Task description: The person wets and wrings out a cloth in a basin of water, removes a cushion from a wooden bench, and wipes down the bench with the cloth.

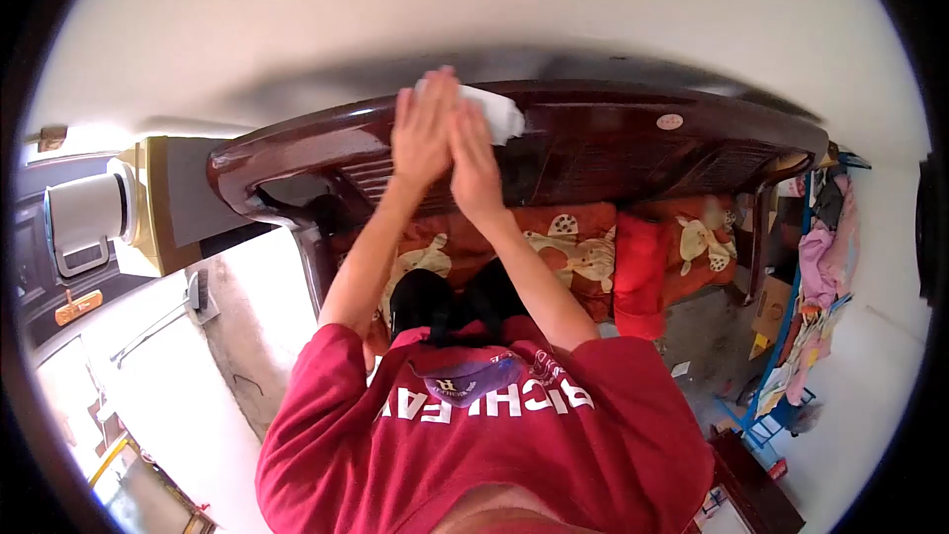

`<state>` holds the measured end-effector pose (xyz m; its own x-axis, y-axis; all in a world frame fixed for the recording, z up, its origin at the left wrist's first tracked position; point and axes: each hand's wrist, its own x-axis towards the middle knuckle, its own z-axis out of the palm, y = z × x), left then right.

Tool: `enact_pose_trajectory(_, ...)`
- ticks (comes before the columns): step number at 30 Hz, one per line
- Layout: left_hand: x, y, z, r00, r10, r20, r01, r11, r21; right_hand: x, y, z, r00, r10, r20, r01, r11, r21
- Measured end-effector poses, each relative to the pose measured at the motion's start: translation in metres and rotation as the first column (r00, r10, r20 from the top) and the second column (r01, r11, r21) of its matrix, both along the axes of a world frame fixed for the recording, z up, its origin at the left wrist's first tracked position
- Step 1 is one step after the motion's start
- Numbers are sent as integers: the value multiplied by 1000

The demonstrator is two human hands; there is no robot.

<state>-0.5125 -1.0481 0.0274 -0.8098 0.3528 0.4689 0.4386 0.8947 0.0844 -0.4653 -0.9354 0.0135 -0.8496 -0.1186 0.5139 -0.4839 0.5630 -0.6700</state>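
Note:
A folded white cloth [500, 116], perhaps paper, lies against the top of a dark, glossy wooden bench backrest [583, 129]. My left hand [423, 136] is stretched out on the top rail, fingers extended and a bit of white showing beyond the tips. Close beside it, my right hand [476, 160] has its fingers together and presses on the cloth, most of which sticks out to its right. The fingertips are slightly blurred, and the part of the cloth beneath the hands is hidden.
Below the backrest is a red-orange patterned seat cover [563, 257] with a bright red cushion [640, 272]. A white wall rises behind the bench. At left stands a box [155, 203] with a white appliance [84, 215]; at right, a blue rack [791, 316] holds clothes.

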Motion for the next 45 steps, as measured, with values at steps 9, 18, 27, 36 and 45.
enact_pose_trajectory(9,-4,57,2,995,57,-84,-59,998,-31,-10,44,-1,987,-142,-78,146,988,46)
enact_pose_trajectory(18,-29,230,20,979,-205,-13,201,968,-148,-21,205,-5,906,-420,-61,424,902,78)
enact_pose_trajectory(27,-7,117,16,993,-97,67,103,991,-90,-9,114,-17,987,-157,-35,159,986,53)
enact_pose_trajectory(36,8,-11,3,983,166,-79,-169,985,-28,-16,5,8,981,181,-64,-179,983,36)
enact_pose_trajectory(45,9,-6,8,991,102,-84,-96,993,70,-15,16,21,985,170,-20,-165,975,150)
